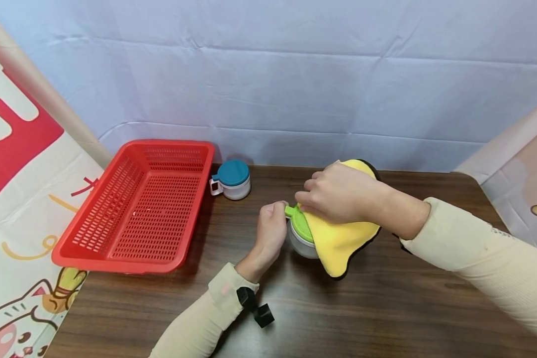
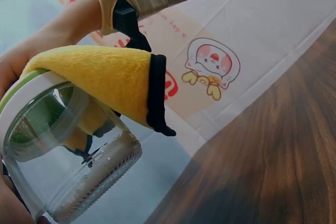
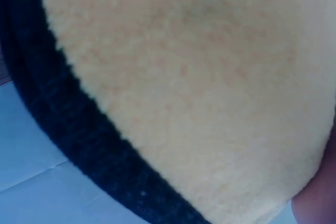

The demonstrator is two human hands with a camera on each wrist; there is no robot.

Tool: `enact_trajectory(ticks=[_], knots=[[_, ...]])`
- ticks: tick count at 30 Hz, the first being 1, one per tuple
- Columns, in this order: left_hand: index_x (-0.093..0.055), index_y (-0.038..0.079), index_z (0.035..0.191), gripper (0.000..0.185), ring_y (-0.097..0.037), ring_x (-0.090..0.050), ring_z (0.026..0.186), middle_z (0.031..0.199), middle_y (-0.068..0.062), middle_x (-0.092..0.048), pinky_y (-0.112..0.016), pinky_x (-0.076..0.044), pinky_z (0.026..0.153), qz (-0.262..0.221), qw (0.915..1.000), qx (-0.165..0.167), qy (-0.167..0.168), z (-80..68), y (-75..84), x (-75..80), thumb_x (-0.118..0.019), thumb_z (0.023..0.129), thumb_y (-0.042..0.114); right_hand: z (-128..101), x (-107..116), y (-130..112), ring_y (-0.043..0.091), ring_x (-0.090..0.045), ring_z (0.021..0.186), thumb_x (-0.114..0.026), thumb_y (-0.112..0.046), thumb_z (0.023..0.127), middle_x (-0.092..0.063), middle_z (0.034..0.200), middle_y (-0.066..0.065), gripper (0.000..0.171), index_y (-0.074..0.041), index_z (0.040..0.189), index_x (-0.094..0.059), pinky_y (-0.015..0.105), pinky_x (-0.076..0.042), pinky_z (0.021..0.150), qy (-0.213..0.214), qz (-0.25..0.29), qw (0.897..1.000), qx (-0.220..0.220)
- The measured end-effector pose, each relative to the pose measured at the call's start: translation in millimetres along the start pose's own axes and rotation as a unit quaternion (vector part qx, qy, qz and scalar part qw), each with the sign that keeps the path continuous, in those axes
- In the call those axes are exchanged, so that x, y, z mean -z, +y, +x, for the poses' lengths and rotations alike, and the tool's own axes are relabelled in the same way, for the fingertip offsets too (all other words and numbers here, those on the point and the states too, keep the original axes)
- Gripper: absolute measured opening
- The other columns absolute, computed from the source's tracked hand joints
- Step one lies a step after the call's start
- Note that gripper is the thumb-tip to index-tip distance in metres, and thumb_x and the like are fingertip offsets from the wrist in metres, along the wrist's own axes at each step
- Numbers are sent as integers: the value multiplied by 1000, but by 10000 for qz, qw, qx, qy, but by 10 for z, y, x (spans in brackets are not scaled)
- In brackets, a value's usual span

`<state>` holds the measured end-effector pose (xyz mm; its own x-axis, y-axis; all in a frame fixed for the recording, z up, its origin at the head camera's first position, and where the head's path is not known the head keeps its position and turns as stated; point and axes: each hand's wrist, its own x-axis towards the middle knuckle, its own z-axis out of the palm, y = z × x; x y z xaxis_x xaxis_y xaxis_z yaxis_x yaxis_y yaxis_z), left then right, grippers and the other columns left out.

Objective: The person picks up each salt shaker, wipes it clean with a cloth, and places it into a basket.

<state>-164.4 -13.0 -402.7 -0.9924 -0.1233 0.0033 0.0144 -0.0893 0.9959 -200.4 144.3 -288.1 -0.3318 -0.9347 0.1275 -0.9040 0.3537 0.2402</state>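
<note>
My left hand (image 1: 272,226) grips the handle side of a clear seasoning jar (image 1: 301,246) with a bright green lid (image 1: 301,224). In the left wrist view the see-through jar (image 2: 100,174) shows a little pale residue or texture at its base. A yellow cloth (image 1: 342,243) with black edging drapes over the right part of the lid. My right hand (image 1: 344,193) holds this cloth bunched against the lid, its fingers curled. The cloth (image 3: 184,103) fills most of the right wrist view, hiding that hand's fingertips. Whether the jar touches the table cannot be told.
A red plastic basket (image 1: 190,219) stands at the left of the brown wooden table (image 1: 407,308). Just right of it sits a similar jar with a blue lid (image 1: 233,172), its handle facing left. A pale cloth backdrop (image 1: 295,89) hangs behind the table.
</note>
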Motion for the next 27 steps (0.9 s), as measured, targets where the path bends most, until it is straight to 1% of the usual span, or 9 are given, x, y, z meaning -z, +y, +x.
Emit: enact_trajectory(ticks=[7,12,17,21,27], knots=[[-44,15,55,39,-12,-35,62,59,5,-34,-25,-30,60,55,9999,67,73,4,1,9,-42,93,9,-33,-43,86,18,-45,56,-67,-20,93,-43,62,-4,19,-14,79,-56,34,-40,47,-43,-19,9999,-129],[-44,15,55,39,-12,-34,62,58,5,-33,-26,-29,59,103,9998,107,114,9,-3,15,-43,93,10,-64,-56,147,21,-49,58,-67,-20,94,-46,64,-2,18,-13,81,-57,37,-43,49,-81,-97,9997,-201],[-45,15,55,39,-12,-34,62,58,5,-33,-26,-29,59,109,9998,100,159,14,-5,19,-43,93,10,-94,-70,192,22,-53,60,-66,-20,95,-51,66,-1,16,-13,83,-58,39,-46,51,-27,-140,9996,-250],[-45,14,55,38,-12,-33,61,58,5,-33,-26,-28,59,116,9998,65,143,19,-1,32,-43,93,9,-125,-85,226,21,-52,59,-65,-19,95,-50,65,-1,15,-13,83,-59,38,-46,51,16,-210,9994,-260],[-45,14,55,39,-12,-33,59,56,6,-32,-26,-28,58,195,9997,30,150,32,-3,49,-43,93,9,-247,-132,282,20,-46,56,-61,-16,96,-45,64,-2,14,-12,83,-56,38,-42,48,36,-288,9985,-461]])
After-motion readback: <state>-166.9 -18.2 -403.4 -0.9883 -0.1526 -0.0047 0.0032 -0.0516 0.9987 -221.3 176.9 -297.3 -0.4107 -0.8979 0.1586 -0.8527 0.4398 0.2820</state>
